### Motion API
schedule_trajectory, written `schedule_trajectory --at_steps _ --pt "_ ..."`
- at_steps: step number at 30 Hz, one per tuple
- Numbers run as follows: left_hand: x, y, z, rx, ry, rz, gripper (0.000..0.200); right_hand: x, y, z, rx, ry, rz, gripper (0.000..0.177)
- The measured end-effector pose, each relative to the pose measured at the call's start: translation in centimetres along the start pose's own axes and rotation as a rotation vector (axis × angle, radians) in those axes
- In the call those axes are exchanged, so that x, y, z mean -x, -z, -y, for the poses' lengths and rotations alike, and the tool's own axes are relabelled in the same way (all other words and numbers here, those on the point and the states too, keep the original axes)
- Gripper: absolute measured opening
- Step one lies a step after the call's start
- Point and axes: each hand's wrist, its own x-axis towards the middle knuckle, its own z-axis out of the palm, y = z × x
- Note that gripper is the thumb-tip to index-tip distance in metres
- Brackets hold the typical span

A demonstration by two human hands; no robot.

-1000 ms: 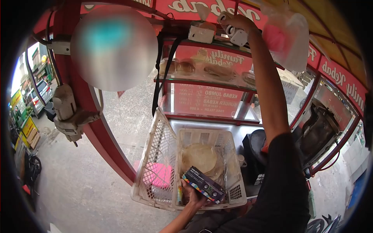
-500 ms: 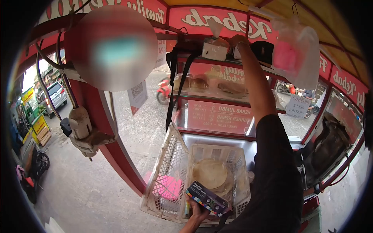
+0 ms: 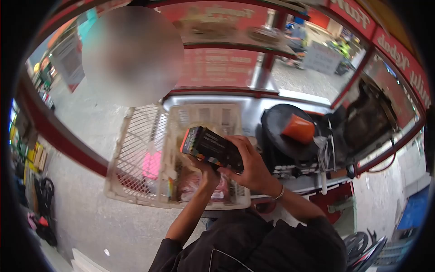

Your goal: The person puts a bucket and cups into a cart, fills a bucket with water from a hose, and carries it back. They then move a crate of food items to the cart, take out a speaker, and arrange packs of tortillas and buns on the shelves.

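We hold the dark box (image 3: 211, 148) over the basket (image 3: 135, 152), left hand (image 3: 205, 172) and right hand (image 3: 252, 167) clasping it; it looks unopened.

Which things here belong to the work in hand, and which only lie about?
In hand:
dark box
left hand and right hand, both gripping it

Lying about:
white basket
pink item inside it
black round thing with orange top

Street food stall, daylight.
Red frame (image 3: 59, 136) encloses glass panes (image 3: 308, 77); a red menu sign (image 3: 217, 68) shows behind them. Steel table (image 3: 247, 109) runs beneath the panes. Grey pavement (image 3: 90, 217) lies outside, at left.
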Motion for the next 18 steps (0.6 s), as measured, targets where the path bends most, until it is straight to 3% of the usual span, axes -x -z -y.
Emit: schedule_trajectory --at_steps 2,6,10,17,18 --pt "0.4 0.8 5.4 0.111 0.112 -0.050 0.086 3.5 1.9 -1.5 0.011 -0.077 -0.188 0.072" --pt "4.1 -0.8 12.8 0.124 0.324 0.075 0.086 9.7 7.7 -2.2 0.001 -0.139 -0.365 0.068" --pt "8.3 -2.8 17.9 0.044 0.408 0.192 0.086 16.0 11.5 -4.5 0.077 -0.207 -0.454 0.071" --pt "14.2 -4.3 20.8 -0.159 0.265 0.446 0.086 22.1 13.1 -5.4 0.063 -0.308 -0.308 0.084" --pt "14.4 -4.6 21.1 -0.263 0.252 0.236 0.103 22.9 13.5 -5.0 0.129 -0.337 -0.255 0.087"
